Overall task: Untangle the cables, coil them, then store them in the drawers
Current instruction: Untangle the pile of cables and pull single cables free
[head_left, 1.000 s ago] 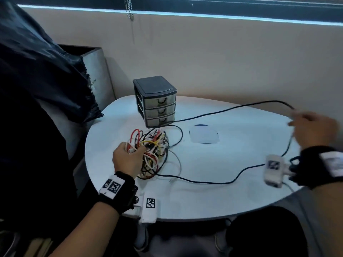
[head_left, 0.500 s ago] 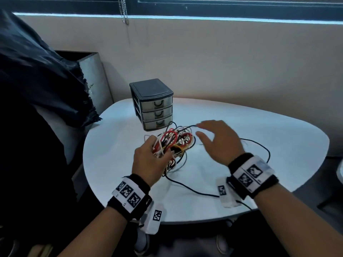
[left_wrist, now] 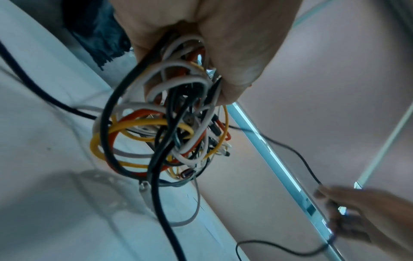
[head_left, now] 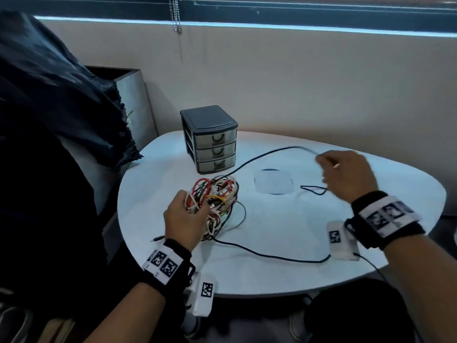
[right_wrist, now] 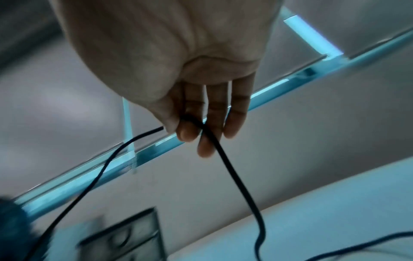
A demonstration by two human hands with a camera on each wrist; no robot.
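Note:
A tangle of red, white, yellow and black cables (head_left: 215, 196) (left_wrist: 161, 137) lies on the white table (head_left: 284, 268) in front of a small grey three-drawer unit (head_left: 210, 138), whose drawers are closed. My left hand (head_left: 184, 219) (left_wrist: 201, 44) grips the near side of the tangle. My right hand (head_left: 346, 174) (right_wrist: 190, 130) is raised to the right and pinches a long black cable (head_left: 259, 157) (right_wrist: 234, 176) between thumb and fingers. That cable runs from the tangle up to my right hand, and another stretch of it trails across the table toward the front edge.
A faint round patch (head_left: 273, 181) marks the table's middle. A dark cloth-covered bulk (head_left: 49, 95) and a grey box (head_left: 133, 105) stand at the left. A beige wall rises behind the table. The table's front edge is close to my body.
My right hand was out at the right with the cable, came in over the tangle half a second ago, and has pulled the black cable out to the right again. The left hand stays on the tangle.

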